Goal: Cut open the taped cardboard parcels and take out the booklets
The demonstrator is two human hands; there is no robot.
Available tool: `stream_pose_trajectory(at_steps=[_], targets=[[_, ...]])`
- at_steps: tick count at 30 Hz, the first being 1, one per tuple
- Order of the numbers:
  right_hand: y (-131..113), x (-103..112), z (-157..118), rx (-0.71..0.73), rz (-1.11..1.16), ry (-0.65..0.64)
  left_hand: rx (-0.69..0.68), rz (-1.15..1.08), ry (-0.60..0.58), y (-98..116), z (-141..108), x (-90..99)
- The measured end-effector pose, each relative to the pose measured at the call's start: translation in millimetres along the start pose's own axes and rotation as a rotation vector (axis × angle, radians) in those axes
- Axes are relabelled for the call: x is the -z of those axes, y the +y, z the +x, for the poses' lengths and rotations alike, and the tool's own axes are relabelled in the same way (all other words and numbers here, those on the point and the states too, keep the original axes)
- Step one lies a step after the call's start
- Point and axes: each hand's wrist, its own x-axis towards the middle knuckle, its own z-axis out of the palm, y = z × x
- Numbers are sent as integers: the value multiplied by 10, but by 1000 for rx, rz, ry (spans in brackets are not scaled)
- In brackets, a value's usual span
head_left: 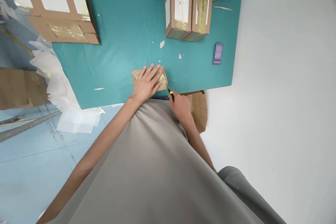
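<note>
A small flat cardboard piece (163, 79) with shiny clear tape lies near the front edge of the green tabletop. My left hand (147, 81) rests flat on top of it, fingers spread, covering most of its middle. In my right hand (181, 106) is a black and yellow utility knife (171, 94), gripped in closed fingers. The knife's tip is at the lower right corner of the cardboard; whether it touches is too small to tell.
Two taped cardboard boxes (187, 10) stand at the back of the green table (123, 24). A larger carton (63, 24) sits at the back left. A blurred purple item (217, 53) lies on the right. White sheets (60, 80) hang off the left edge; a cardboard container (199, 110) is below the front edge.
</note>
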Motion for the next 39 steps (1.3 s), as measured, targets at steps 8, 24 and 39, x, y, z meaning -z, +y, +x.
stream_pose_trajectory(at_steps=[8, 24, 39], targets=[[353, -150, 819, 89, 436, 208, 65, 77, 45, -243, -459, 308], [76, -685, 1427, 127, 951, 28, 416, -1, 405, -253, -1007, 410], [175, -68, 1184, 264, 115, 389, 455, -371, 363, -668, -713, -159]])
